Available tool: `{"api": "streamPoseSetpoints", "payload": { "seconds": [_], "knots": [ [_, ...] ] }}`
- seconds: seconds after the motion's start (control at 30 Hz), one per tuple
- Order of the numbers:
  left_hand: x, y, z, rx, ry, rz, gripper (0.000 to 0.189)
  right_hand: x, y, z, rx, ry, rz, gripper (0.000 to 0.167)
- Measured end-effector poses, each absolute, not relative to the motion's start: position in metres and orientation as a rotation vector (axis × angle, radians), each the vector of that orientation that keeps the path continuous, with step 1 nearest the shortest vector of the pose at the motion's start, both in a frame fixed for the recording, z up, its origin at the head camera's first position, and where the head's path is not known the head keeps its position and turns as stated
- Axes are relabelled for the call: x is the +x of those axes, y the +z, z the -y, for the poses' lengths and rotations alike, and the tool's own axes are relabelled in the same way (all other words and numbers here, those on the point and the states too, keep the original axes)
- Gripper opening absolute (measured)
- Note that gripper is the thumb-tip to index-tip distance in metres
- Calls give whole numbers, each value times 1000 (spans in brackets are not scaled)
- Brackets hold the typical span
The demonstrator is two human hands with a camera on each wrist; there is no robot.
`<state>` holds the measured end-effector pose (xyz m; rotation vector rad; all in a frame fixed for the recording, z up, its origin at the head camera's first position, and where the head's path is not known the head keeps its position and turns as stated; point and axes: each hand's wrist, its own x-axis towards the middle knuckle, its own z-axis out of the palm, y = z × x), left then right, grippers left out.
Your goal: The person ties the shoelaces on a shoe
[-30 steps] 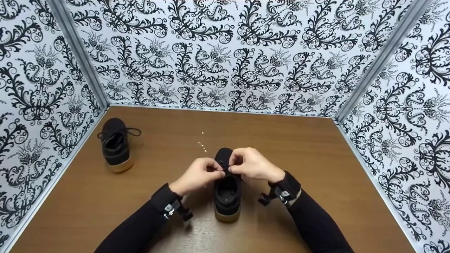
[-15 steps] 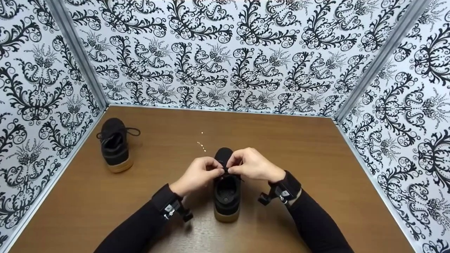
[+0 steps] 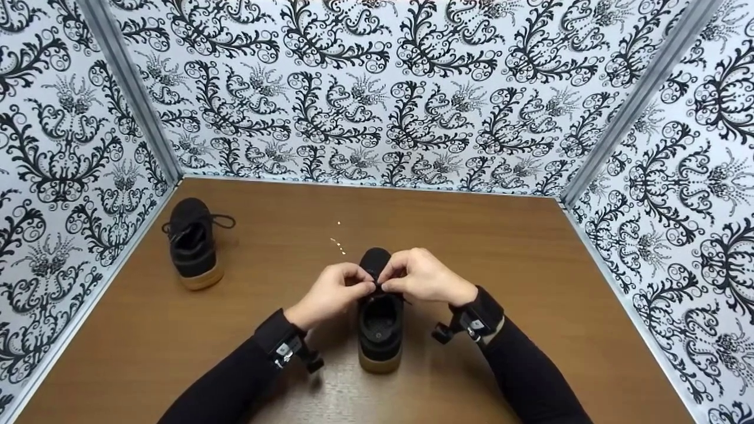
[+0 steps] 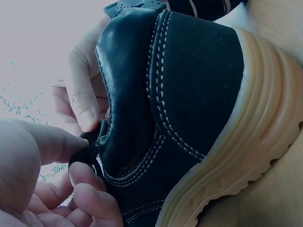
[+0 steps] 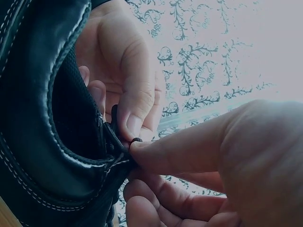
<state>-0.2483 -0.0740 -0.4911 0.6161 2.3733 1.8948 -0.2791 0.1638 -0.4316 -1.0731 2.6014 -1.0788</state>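
Observation:
In the head view a black low-cut shoe with a tan gum sole rests on the table, toe pointing away from me. My left hand pinches the black shoelace between thumb and index finger, right at the top of the tongue. From the other side my right hand also pinches lace, its fingertips close against the left ones. The right wrist view shows part of the lace in front of the shoe's opening. Fingers cover most of the knot area.
A matching black shoe stands at the far left of the brown wooden table, its lace loop sticking out to the right. Small bright specks show beyond the near shoe. Patterned wall panels enclose the table on three sides.
My right fingertips have shifted slightly left, closing the gap to the left fingertips over the laces. Both shoes stay where they were.

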Motion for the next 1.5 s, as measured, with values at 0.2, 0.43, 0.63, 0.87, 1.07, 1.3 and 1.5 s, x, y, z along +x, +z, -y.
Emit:
{"api": "streamPoseSetpoints", "payload": {
  "seconds": [0.2, 0.43, 0.63, 0.87, 1.07, 1.3, 1.5],
  "knots": [
    [-248, -491, 74, 632, 1887, -2385, 10, -280, -435, -164, -1037, -1110, -2581, 4],
    [-247, -490, 75, 639, 1900, -2374, 7, -281, -435, -165, -923, -1068, -2602, 7],
    [-247, -491, 76, 661, 1905, -2376, 7, -279, -433, -163, -893, -1028, -2631, 13],
    [-248, -492, 76, 663, 1896, -2360, 9, -278, -435, -161, -873, -991, -2674, 18],
    [-248, -493, 76, 683, 1844, -2376, 7, -278, -434, -163, -899, -999, -2652, 19],
    [-249, -492, 79, 714, 1792, -2420, 6, -281, -430, -167, -990, -959, -2611, 7],
    [-250, -492, 78, 710, 1808, -2425, 9, -283, -431, -168, -996, -956, -2616, 7]
  ]
}}
